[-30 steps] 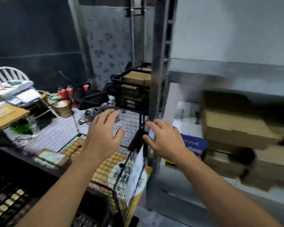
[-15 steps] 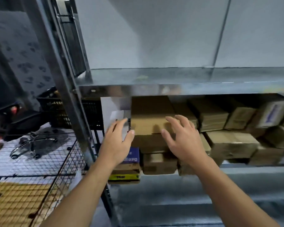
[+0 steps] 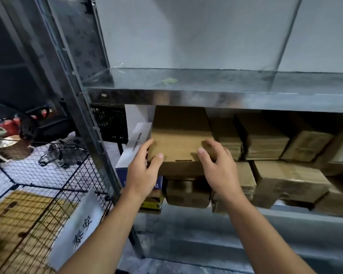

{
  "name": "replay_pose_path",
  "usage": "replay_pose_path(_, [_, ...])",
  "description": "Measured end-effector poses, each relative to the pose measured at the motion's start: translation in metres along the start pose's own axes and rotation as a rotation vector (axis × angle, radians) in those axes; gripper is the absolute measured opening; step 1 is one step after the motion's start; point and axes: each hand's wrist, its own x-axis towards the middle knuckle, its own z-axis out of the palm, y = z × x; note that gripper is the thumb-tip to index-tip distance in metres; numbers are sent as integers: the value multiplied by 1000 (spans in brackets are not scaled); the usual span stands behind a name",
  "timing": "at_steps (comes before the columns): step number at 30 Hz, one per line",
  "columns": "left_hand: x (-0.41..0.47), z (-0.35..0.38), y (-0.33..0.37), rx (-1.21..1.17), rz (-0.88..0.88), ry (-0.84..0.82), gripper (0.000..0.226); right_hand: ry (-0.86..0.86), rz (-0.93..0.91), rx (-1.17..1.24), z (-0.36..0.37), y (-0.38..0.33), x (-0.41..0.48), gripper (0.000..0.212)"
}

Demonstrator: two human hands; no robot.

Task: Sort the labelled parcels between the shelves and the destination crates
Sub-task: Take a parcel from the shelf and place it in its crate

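1. Left hand (image 3: 142,175) is wrapped round the front-left corner of the top cardboard parcel (image 3: 178,139), thumb on the lid.
2. Right hand (image 3: 220,169) grips the front-right corner, fingers curled over the top.
3. The parcel sits on a stack of boxes on the metal shelf (image 3: 186,224).
4. Wire crate (image 3: 38,194) is off to the lower left.

The cardboard box (image 3: 181,139) lies atop a smaller box (image 3: 187,192), directly under the upper shelf board (image 3: 216,98). The left hand (image 3: 143,173) holds its left front corner, the right hand (image 3: 220,171) its right. A flat parcel (image 3: 135,147) leans just left of it, the wire crate (image 3: 54,175) further left; stacked parcels (image 3: 265,145) lie to its right.
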Motion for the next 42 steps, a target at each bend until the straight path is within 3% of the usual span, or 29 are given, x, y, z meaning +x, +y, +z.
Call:
replay_pose_path(8, [-47,-20,7,-293,0,77,31,42,-49,150,-2,5,-45,38])
replay_pose_path(12, [-83,-32,15,-536,-82,48,55,34,-51,249,1,5,-87,40])
replay_pose_path(15, [-112,-49,17,-623,-130,-73,61,-16,-25,293,1,5,-120,41])
replay_pose_path(18, [-139,-67,14,-568,-95,-129,61,-97,-7,241,-2,3,-147,43])
replay_pose_path(22, [-170,-77,10,-444,-19,-65,59,-232,6,16,3,-5,-176,47])
replay_pose_path(26, [-196,-79,12,-368,36,2,67,-180,-39,-39,9,-19,-201,48])
replay_pose_path(31, [-207,-89,10,-401,33,-93,72,-267,-152,197,18,-36,-224,65])
replay_pose_path(34, [-209,-93,13,-547,-44,-189,56,-314,-89,425,28,-44,-233,81])
replay_pose_path(36, [-211,-92,19,-495,-49,-242,50,-300,-56,530,31,-45,-235,78])
replay_pose_path(42, [-217,-93,16,-315,11,-285,50,-330,-101,506,22,-43,-235,77])
